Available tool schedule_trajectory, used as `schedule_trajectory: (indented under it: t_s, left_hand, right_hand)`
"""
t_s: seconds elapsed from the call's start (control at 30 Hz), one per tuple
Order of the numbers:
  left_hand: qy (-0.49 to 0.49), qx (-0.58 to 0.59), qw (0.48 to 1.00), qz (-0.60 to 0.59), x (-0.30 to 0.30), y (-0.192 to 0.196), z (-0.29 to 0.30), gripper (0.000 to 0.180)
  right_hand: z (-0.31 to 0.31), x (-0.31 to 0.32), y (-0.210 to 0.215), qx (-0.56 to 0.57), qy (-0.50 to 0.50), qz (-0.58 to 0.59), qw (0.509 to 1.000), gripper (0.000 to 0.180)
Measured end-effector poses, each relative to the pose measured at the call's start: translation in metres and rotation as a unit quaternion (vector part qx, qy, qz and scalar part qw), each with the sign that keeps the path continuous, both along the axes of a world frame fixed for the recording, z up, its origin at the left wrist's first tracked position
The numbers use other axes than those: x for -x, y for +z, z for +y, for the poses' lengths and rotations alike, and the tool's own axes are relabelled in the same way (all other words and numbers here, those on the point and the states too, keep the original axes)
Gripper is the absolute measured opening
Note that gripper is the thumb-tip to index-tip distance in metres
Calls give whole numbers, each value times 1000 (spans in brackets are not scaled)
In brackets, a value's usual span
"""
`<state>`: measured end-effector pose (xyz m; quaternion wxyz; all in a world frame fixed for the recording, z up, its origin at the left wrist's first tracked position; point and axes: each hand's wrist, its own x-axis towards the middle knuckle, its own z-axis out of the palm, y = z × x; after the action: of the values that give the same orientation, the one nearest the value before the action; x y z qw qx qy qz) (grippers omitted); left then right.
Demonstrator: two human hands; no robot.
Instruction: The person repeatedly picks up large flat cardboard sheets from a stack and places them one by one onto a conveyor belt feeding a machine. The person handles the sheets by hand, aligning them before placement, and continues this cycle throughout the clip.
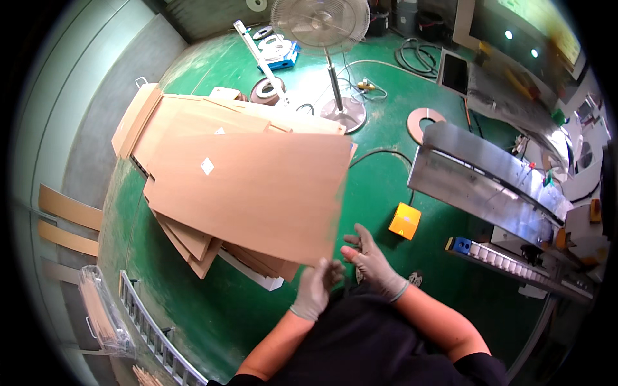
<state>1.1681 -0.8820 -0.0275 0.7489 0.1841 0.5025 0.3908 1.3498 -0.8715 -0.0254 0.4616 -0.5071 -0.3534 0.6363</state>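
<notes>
A large flat brown board [257,186], perhaps wood panel or cardboard, slants in front of me with a small white label [206,166] on its face. Its right edge looks smeared by motion. My left hand [315,291], in a pale glove, pinches the board's near right corner, thumb against the edge and fingers curled. My right hand [373,260], gloved too, is apart from the board, just right of that corner, with its fingers spread and nothing in them. Under and behind the board lies a stack of similar brown boards [187,235], whose middle is hidden.
An orange foot pedal [405,221] sits on the green floor ahead of my right hand. To the right stands a machine with a metal bed [476,183] and a roller rail [508,262]. Beyond are a standing fan [335,83] and a cable [383,152]. A ladder [154,328] lies left.
</notes>
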Motion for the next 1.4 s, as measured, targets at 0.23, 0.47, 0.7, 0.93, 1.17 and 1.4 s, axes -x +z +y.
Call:
schedule_trajectory:
  t_s: [0.23, 0.47, 0.7, 0.93, 1.17, 1.4]
  left_hand:
    - [-11, -31, 994, -102, 10, 5, 1, 57]
    - [354, -84, 931, -20, 168, -36, 94, 60]
    - [301, -99, 947, -61, 226, -49, 130, 59]
    - [222, -55, 972, -44, 105, -25, 124, 55]
    - [93, 23, 987, -126, -16, -18, 95, 49]
    - [54, 117, 983, -134, -110, -17, 80, 51]
  right_hand:
    - [-4, -19, -18, 87, -93, 239, 963, 39]
    - [-84, -108, -15, 76, -232, 2, 970, 27]
    - [-180, -198, -22, 107, -385, -110, 910, 32]
    - [-271, -258, -75, 69, -528, -86, 842, 31]
    - [-343, -336, -65, -28, -729, 165, 664, 41]
    - [-328, -349, -84, -131, -735, 294, 597, 51]
